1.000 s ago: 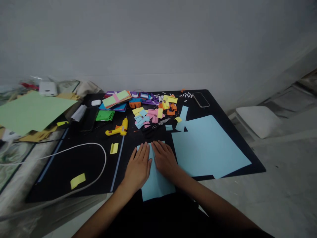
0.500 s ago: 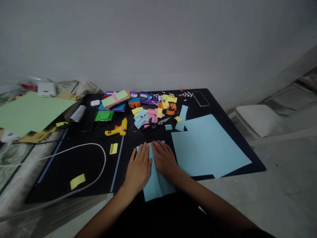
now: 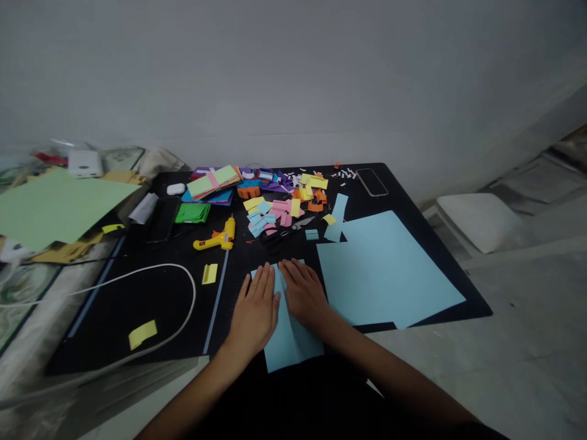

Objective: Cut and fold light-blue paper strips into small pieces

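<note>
A light blue sheet with a crease down its middle lies at the front edge of the black table. My left hand rests flat on its left half, fingers stretched out. On its right half lies my right hand, palm down with the fingers extended. The fingertips of both hands are close together near the sheet's far edge. A larger blue sheet is to the right. Beyond my hands are scissors and small folded pieces of blue, pink and yellow paper.
A yellow glue gun, green paper and a looping white cable are on the left. Phones lie at the back right and left. A white stool stands right of the table.
The view has shifted very slightly. Both hands remain in the same place on the creased blue sheet.
</note>
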A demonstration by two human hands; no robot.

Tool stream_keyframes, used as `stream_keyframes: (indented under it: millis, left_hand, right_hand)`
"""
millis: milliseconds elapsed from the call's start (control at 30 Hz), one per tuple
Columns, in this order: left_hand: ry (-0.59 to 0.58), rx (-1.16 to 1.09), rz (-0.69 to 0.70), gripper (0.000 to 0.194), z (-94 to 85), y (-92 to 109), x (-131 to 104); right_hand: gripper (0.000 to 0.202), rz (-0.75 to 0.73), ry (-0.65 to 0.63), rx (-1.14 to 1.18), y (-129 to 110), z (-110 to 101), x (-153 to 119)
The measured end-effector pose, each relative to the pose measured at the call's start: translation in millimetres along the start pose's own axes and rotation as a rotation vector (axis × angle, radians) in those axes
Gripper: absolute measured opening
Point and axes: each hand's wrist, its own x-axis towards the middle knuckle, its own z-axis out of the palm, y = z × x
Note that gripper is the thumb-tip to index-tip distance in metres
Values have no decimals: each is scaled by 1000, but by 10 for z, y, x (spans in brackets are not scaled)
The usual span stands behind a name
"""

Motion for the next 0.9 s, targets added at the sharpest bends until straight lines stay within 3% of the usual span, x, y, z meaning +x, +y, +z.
stream_keyframes:
  millis: [267, 633, 900]
  left_hand:
    - [0, 28, -29, 57, -37, -2, -31]
    - [4, 18, -39, 56, -66, -91, 245]
    - [-9, 19, -79, 55, -34, 99, -21]
  right_hand:
    - [57, 0, -11, 8, 2, -63, 25]
    - [62, -67, 14, 11, 21, -81, -174]
    - [56, -5, 79, 21, -27, 31, -174]
